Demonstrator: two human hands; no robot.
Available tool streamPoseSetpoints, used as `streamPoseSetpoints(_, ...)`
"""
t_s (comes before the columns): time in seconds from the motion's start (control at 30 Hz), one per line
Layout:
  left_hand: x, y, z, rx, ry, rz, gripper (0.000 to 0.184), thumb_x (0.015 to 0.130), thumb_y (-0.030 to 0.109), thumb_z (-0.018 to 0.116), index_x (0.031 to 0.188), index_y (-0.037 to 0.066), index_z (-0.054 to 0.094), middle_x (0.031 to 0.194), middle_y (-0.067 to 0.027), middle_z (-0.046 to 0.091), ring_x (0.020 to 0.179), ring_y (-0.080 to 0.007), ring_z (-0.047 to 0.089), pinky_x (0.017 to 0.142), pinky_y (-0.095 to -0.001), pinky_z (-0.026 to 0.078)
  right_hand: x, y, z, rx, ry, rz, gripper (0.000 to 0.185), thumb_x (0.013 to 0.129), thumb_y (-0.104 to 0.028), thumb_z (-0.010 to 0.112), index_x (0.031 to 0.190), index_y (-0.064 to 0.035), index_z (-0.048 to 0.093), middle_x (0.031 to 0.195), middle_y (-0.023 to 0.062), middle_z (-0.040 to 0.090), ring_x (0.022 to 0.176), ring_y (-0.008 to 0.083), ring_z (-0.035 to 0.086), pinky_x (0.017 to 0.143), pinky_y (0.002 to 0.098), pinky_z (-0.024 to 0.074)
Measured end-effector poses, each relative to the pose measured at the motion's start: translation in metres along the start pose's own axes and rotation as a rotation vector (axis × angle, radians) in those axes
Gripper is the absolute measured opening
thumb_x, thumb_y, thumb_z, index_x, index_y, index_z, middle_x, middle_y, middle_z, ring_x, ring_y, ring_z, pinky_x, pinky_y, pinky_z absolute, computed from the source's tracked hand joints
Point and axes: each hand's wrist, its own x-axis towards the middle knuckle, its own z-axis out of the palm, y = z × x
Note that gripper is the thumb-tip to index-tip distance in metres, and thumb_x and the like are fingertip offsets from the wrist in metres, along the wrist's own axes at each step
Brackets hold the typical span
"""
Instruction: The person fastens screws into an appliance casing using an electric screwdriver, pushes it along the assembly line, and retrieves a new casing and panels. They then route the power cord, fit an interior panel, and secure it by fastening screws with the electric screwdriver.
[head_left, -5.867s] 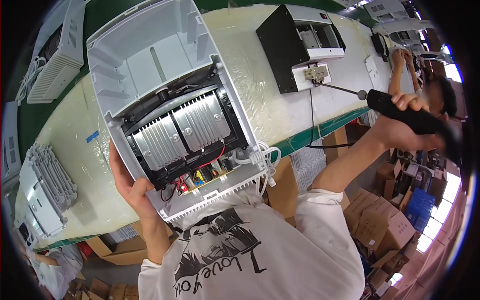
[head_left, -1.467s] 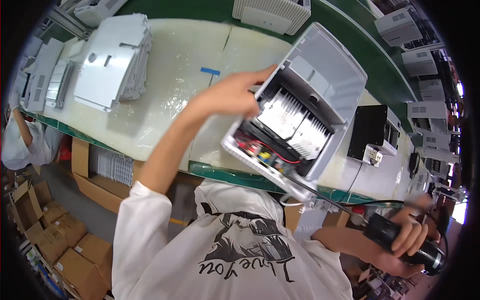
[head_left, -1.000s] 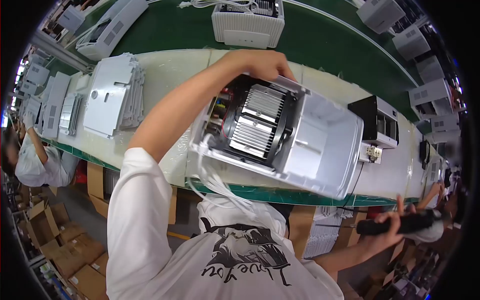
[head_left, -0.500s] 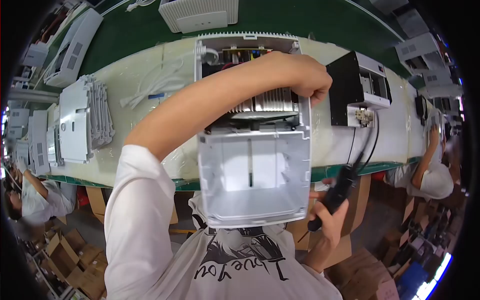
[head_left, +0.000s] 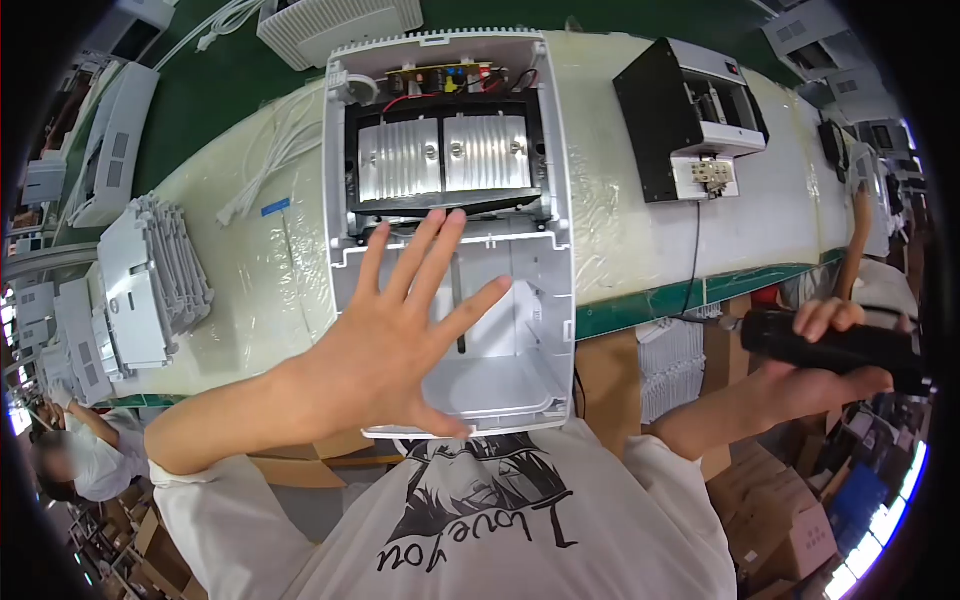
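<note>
A white open housing [head_left: 560, 300] lies on the padded table, its toothed edge away from me. Two finned metal blocks [head_left: 445, 155] sit in its far half, with a circuit board [head_left: 440, 80] beyond them. Over the hollow near half, my left hand [head_left: 400, 330] is spread, fingertips by the black frame; whether it touches is unclear. At the right, my right hand [head_left: 820, 350] is wrapped round a black power screwdriver [head_left: 850, 345]. A black and white device [head_left: 690, 125] with a small metal block [head_left: 712, 177] on its front stands right of the housing.
Stacked white panels [head_left: 150, 280] stand on the left, near a blue strip [head_left: 275, 207] and white cables [head_left: 265, 165]. Another white unit [head_left: 340, 30] is on the green surface [head_left: 215, 100]. Co-workers are at both sides: one [head_left: 100, 455] left, one [head_left: 875, 280] right. Cardboard boxes [head_left: 770, 510] lie below.
The housing has turned round, its toothed edge now on the far side. My left hand has let go of its side and spread open. My right hand has moved right with the screwdriver.
</note>
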Motion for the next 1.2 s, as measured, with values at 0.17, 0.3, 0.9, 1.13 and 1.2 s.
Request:
streamPoseSetpoints(0.17, 0.004, 0.011, 0.002, 0.044, -0.066, -0.014, 0.121, 0.049, 0.069, 0.078, 0.146, 0.011, 0.032, 0.146, -0.0425, 0.004, 0.139, -0.0537, 0.005, 0.106, -0.0684, 0.01, 0.037, -0.013, -0.043, -0.04, 0.031, -0.292, 0.091, 0.071, -0.09, 0.035, 0.083, -0.0025, 0.055, 0.074, 0.009, 0.049, 0.055, 0.0191, 0.046, 0.054, 0.0311, 0.0388)
streamPoseSetpoints(0.3, 0.006, 0.014, -0.001, 0.049, -0.101, -0.016, 0.118, 0.047, 0.069, 0.077, 0.141, 0.009, 0.038, 0.146, -0.0426, 0.002, 0.138, -0.0551, 0.005, 0.106, -0.069, 0.009, 0.054, -0.001, -0.036, -0.068, 0.142, -0.474, 0.097, 0.068, -0.093, 0.028, 0.074, -0.0003, 0.054, 0.064, 0.0096, 0.049, 0.054, 0.022, 0.048, 0.056, 0.0337, 0.0417)
streamPoseSetpoints(0.9, 0.003, 0.006, 0.031, -0.152, 0.093, 0.089, 0.066, 0.053, 0.062, 0.076, 0.082, 0.006, 0.055, 0.141, -0.0413, 0.017, 0.13, -0.0547, 0.024, 0.104, -0.0674, 0.009, 0.154, 0.041, -0.013, 0.034, -0.476, -0.095, 0.069, 0.084, -0.064, 0.035, 0.086, 0.0022, 0.053, 0.074, 0.0102, 0.051, 0.063, 0.0204, 0.047, 0.062, 0.033, 0.0382)
streamPoseSetpoints(1.13, 0.003, 0.009, 0.041, -0.162, 0.208, 0.113, 0.065, 0.057, 0.067, 0.073, 0.07, 0.008, 0.049, 0.137, -0.0402, 0.023, 0.128, -0.055, 0.027, 0.102, -0.0676, 0.014, 0.143, 0.07, 0.104, -0.399, -0.106, -0.159, 0.041, 0.091, -0.048, 0.056, 0.083, -0.008, 0.051, 0.058, 0.004, 0.052, 0.041, 0.0123, 0.048, 0.038, 0.0225, 0.0391)
streamPoseSetpoints(1.2, 0.002, 0.009, 0.043, -0.184, 0.229, 0.112, 0.064, 0.057, 0.065, 0.074, 0.069, 0.008, 0.049, 0.137, -0.0407, 0.024, 0.127, -0.0551, 0.027, 0.101, -0.0672, 0.015, 0.141, 0.078, 0.083, -0.47, -0.118, -0.056, 0.041, 0.093, -0.043, 0.05, 0.086, -0.0027, 0.052, 0.064, 0.009, 0.054, 0.049, 0.0177, 0.05, 0.046, 0.0282, 0.0422)
